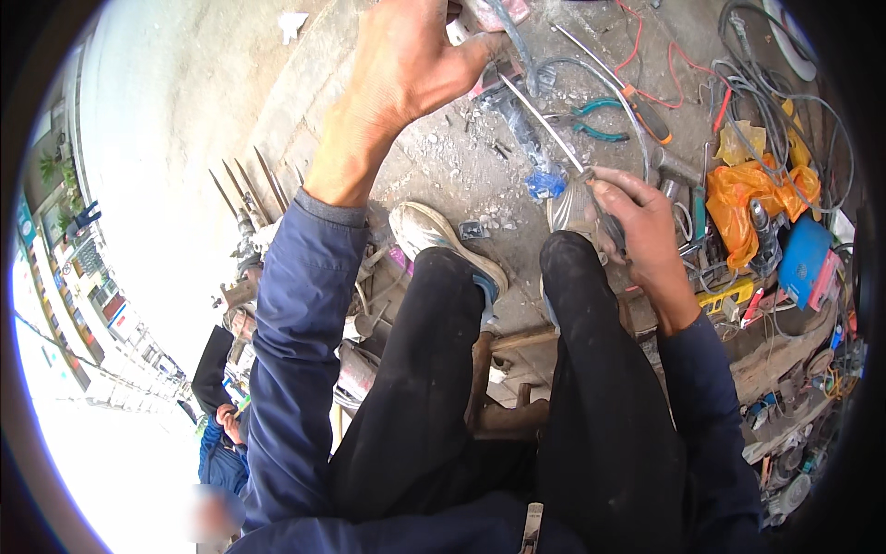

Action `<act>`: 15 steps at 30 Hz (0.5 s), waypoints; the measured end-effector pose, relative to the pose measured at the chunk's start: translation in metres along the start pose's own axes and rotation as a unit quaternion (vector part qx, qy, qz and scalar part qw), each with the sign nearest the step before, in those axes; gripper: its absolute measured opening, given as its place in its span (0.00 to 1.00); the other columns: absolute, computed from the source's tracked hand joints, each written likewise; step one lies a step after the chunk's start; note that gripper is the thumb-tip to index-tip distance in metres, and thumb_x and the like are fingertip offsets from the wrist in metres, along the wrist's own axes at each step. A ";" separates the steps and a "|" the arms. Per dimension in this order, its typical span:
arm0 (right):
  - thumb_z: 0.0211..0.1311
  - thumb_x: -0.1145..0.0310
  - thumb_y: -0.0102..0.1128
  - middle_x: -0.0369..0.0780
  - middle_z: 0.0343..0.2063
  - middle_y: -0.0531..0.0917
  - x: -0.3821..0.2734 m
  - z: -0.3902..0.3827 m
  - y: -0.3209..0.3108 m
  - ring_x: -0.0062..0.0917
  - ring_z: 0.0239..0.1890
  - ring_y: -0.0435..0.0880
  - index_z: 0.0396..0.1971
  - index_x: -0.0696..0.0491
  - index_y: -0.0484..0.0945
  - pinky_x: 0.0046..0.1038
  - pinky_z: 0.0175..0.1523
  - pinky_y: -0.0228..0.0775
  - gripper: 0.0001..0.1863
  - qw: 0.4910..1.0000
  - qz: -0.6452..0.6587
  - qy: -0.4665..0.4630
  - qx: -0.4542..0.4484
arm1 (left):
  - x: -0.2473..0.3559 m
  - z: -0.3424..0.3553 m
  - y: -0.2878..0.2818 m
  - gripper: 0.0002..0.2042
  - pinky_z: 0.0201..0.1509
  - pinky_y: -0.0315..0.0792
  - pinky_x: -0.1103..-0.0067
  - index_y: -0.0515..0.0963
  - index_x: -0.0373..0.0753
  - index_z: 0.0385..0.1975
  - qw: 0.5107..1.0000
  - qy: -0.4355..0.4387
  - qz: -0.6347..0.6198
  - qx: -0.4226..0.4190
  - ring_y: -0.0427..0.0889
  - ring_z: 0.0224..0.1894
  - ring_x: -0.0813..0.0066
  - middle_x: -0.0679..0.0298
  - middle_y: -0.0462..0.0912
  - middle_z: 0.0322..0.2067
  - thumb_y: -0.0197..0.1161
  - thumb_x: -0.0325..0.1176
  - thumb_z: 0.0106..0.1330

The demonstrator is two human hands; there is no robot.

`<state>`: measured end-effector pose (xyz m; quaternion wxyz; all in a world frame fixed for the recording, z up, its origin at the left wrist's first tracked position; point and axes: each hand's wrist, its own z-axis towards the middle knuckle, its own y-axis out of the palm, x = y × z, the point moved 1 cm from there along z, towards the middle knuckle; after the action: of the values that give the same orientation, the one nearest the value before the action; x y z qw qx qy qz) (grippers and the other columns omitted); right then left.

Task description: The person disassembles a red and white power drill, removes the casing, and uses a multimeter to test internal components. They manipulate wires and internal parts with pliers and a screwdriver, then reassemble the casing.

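Right hand (637, 217) grip clenched on thin metal rod (544, 120); left hand (411, 60) grips its far end, near orange bag (752, 189).

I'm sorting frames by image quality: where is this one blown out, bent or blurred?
Head view: the pavement at left is washed out to near white; fisheye bends the buildings along the left rim; corners are black; the left hand and right hand look sharp; a person's face at lower left is blurred.
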<state>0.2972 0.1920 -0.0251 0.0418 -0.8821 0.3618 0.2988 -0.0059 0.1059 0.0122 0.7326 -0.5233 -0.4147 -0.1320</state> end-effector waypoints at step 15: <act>0.79 0.61 0.53 0.38 0.24 0.79 -0.006 0.000 0.005 0.17 0.11 0.70 0.61 0.54 0.77 0.21 0.14 0.56 0.19 0.939 0.257 0.132 -0.188 | 0.010 0.007 -0.001 0.29 0.51 0.84 0.67 0.75 0.34 0.58 0.997 0.001 0.081 -0.011 0.90 0.47 0.53 0.48 0.87 0.44 0.78 0.32 0.56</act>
<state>0.2902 0.1917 -0.0209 -0.2507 -0.7827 0.5155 0.2423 -0.0037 0.1145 0.0209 0.7353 -0.5634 -0.3688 -0.0771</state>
